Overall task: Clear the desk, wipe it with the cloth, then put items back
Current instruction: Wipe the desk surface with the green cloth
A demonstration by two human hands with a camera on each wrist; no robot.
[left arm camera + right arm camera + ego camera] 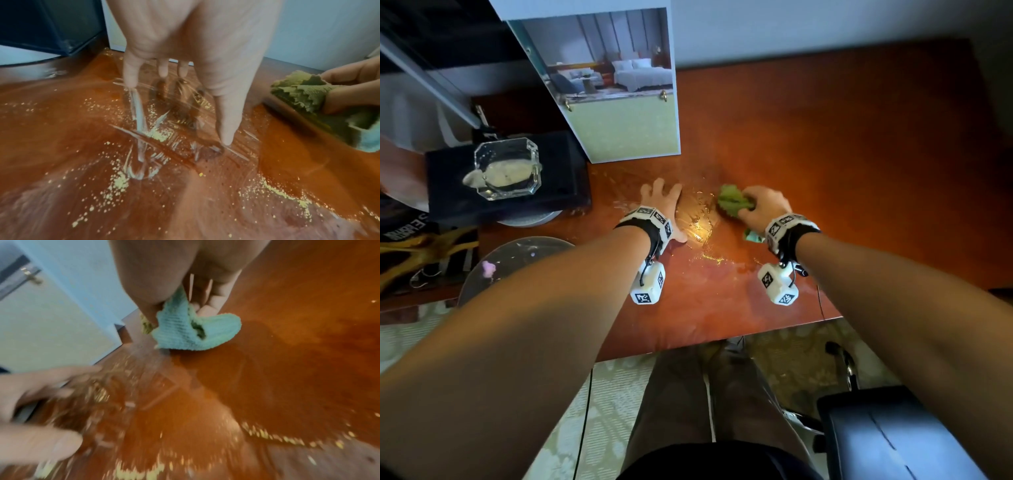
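Observation:
My left hand (661, 200) lies flat on the reddish wooden desk (842, 164), fingers straight and spread. In the left wrist view its fingertips (225, 138) touch a shiny, crinkled clear patch (164, 129); whether that is film or wetness I cannot tell. Just to the right, my right hand (755, 205) grips a bunched green cloth (732, 200) and presses it on the desk. The cloth (185, 331) looks pale green in the right wrist view, with fingers curled round it. Yellow crumbs (158, 135) are scattered over the desk between and in front of both hands.
A picture board (619, 102) leans upright at the back left of the desk. Left of it a glass dish (506, 171) sits on a black box (558, 171). A round glass plate (517, 260) lies at the near left. A dark chair (893, 435) stands at the lower right.

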